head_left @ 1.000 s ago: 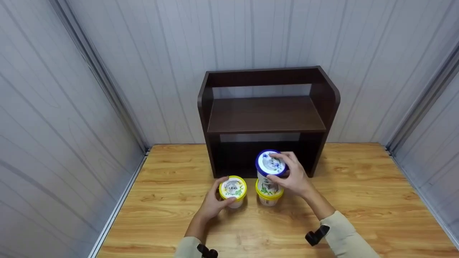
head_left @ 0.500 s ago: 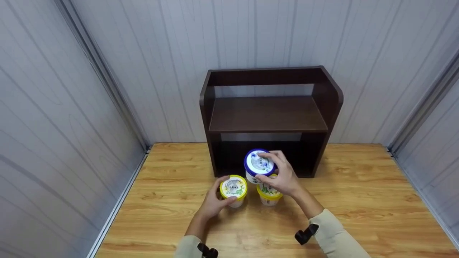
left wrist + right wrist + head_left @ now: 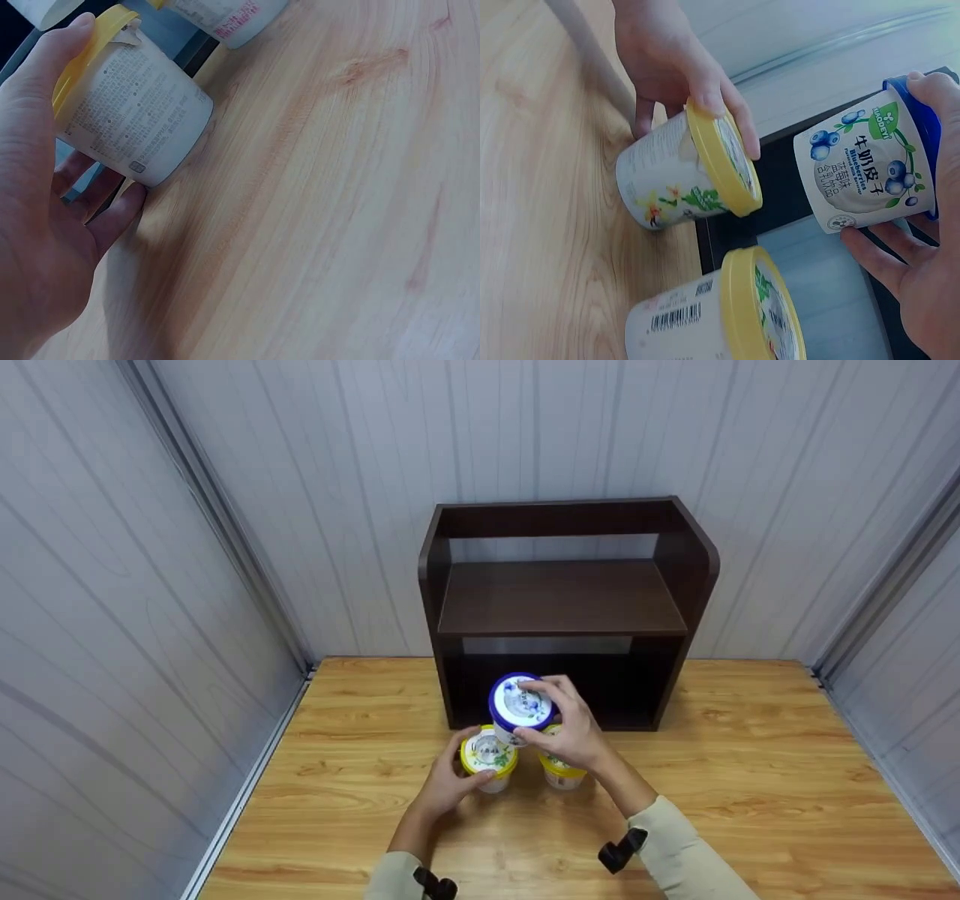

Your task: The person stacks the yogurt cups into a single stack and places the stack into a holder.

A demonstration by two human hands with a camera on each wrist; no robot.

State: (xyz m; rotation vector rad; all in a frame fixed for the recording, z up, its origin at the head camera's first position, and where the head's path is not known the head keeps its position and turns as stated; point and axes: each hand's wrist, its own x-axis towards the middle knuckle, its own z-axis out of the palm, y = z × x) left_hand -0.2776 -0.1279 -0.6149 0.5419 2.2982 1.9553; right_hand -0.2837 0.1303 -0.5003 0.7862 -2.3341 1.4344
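Since the earlier frame, the blue-lidded cup (image 3: 511,709) is moving leftward with the right hand (image 3: 574,735).
The left hand (image 3: 442,789) is curling its grip round the left yellow-lidded cup (image 3: 482,754) on the counter (image 3: 345,750); the right grip is pinching the blue-lidded cup, raised; the right yellow-lidded cup (image 3: 562,775) is standing before the shelf (image 3: 562,596).
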